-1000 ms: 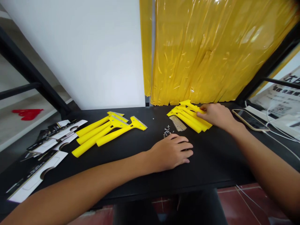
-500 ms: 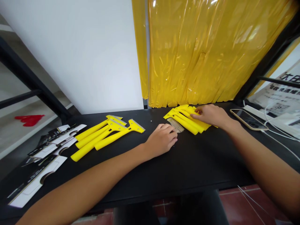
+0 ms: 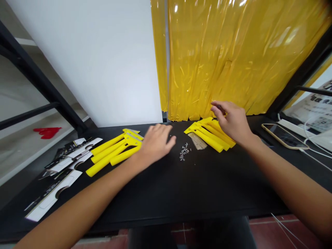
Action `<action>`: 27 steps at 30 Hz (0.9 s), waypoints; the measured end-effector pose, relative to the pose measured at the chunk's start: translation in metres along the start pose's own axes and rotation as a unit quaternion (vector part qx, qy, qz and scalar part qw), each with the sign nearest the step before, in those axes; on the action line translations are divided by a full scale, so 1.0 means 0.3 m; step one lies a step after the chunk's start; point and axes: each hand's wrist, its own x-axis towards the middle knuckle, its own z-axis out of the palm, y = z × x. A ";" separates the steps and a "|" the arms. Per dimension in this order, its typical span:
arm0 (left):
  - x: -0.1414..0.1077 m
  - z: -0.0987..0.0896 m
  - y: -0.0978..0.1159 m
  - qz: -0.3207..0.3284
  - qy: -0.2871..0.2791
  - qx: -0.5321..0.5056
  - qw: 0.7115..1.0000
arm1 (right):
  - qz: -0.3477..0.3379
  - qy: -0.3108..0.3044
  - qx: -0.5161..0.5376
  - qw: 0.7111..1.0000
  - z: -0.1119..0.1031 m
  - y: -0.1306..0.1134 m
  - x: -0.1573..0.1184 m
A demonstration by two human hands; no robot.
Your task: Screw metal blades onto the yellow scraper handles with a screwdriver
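Fingers (image 3: 163,130) of the left hand (image 3: 155,143) are spread and open, gripping nothing, with the tips blurred just right of the scraper heads. Fingers (image 3: 215,109) of the right hand (image 3: 231,121) are curled and lifted above the back of the right-hand scraper stack. A small dark item (image 3: 221,108) shows at those fingers; it is too small to identify, and a grip on it cannot be confirmed.

Left group: 4 yellow-handled scrapers (image 3: 109,152) lie fanned on the black table (image 3: 181,193), handles toward the left, heads partly behind the left hand. Right group: a stack of yellow scrapers (image 3: 207,133) lies overlapped at the table's back edge, below the right hand. A brownish stack of flat blades (image 3: 197,141) lies against the stack's near side. Small metal screws (image 3: 184,152) lie loosely scattered between the 2 groups, touching neither hand.

Printed backing cards (image 3: 64,164) lie in overlapping rows at the table's left end. A smartphone (image 3: 284,136) lies to the right of the right hand, beside a white power strip (image 3: 290,127) and white cables (image 3: 315,145). Yellow plastic sheeting (image 3: 220,58) hangs behind the table.
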 end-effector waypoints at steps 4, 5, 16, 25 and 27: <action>-0.028 -0.079 -0.134 -0.093 -0.119 0.076 0.986 | -0.056 0.010 0.057 0.997 0.009 -0.072 -0.038; -0.037 -0.088 -0.156 -0.109 -0.135 0.079 0.982 | -0.070 -0.011 0.076 0.995 0.016 -0.082 -0.052; -0.050 -0.058 -0.205 -0.216 -0.172 -0.101 0.956 | -0.115 -0.105 0.172 0.973 0.065 -0.122 -0.138; -0.041 -0.107 -0.093 -0.360 -0.119 -0.609 0.696 | -0.014 0.022 0.359 0.933 0.023 -0.215 -0.124; -0.049 -0.068 -0.053 -0.361 -0.128 -0.647 0.660 | -0.006 0.021 0.412 0.911 0.031 -0.259 -0.119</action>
